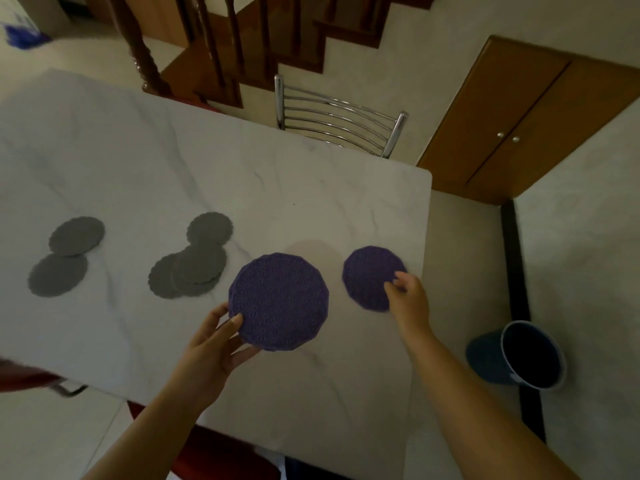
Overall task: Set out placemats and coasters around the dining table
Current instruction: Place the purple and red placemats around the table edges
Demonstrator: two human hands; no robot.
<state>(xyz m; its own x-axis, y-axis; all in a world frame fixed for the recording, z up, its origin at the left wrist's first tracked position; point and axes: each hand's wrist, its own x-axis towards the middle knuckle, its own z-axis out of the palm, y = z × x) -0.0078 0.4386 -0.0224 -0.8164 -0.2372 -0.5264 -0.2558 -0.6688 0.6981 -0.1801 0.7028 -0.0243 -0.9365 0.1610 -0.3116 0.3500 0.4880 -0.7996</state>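
Note:
My left hand point(218, 344) grips the near-left edge of a round purple placemat point(280, 301), thumb on top, held above the white marble table point(214, 161). A second purple placemat point(369, 275) sits near the table's right edge, and my right hand point(407, 294) holds its near-right rim with the fingertips. Several grey scalloped coasters lie to the left: a cluster point(194, 261) beside the held mat and a pair point(67, 254) farther left.
A metal-backed chair point(337, 116) stands at the table's far side. A dark blue bucket point(516, 356) sits on the floor to the right. A brown cabinet point(526, 123) and a wooden staircase point(221, 46) are beyond. Red chair seats point(221, 452) show below the near edge.

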